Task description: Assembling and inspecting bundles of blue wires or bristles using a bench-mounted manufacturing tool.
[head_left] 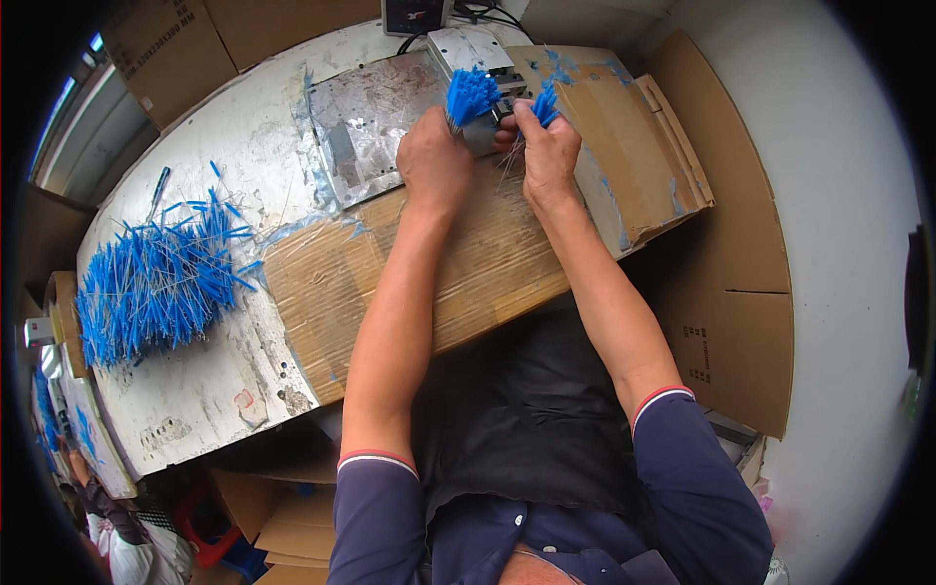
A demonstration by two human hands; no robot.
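Observation:
My left hand [435, 166] is closed around a thick bundle of blue-tipped thin wires [472, 96], with the blue ends fanned upward. A smaller bunch of blue-tipped wires [545, 105] is pinched in my right hand [549, 156]; its bare, pale ends hang down between the hands. Just beyond and between the hands sits a small metal fixture [509, 86], partly hidden by the right fingers and the bundle. Whether the right fingers touch it, I cannot tell. Both hands are over the far part of the bench, close to a scuffed metal plate [375, 107].
A large heap of blue-tipped wires [161, 283] lies on the white bench [229, 366] at left. Flattened cardboard [487, 263] covers the front edge; taped cardboard [624, 122] lies right of the fixture. A dark box [414, 15] with cables stands behind. At far left, part of another person's hand [76, 466] shows.

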